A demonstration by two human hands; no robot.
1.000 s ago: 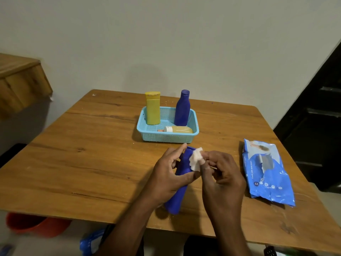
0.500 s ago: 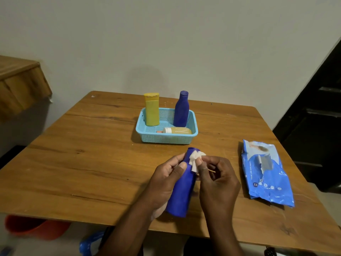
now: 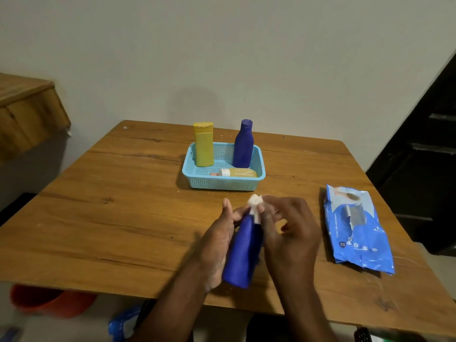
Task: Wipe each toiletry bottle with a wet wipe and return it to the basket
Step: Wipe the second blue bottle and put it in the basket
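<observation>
My left hand (image 3: 218,239) grips a blue bottle (image 3: 243,255), tilted with its top pointing away from me, just above the table's near part. My right hand (image 3: 290,233) pinches a bunched white wet wipe (image 3: 254,203) against the bottle's top end, which the wipe hides. Behind them a light-blue mesh basket (image 3: 223,185) holds an upright yellow bottle (image 3: 204,146), an upright dark-blue bottle (image 3: 243,145) and a small yellow bottle (image 3: 238,172) lying on its side.
A blue wet-wipe pack (image 3: 355,228) lies flat on the wooden table (image 3: 111,213) to the right of my hands. A wooden ledge (image 3: 27,112) juts out at the left. An orange tub (image 3: 47,301) sits on the floor under the table's near-left edge.
The bottle's base has swung nearer to me and its body stands steeper. The wipe has slid from the bottle's shoulder up over its top end. My left thumb has lifted.
</observation>
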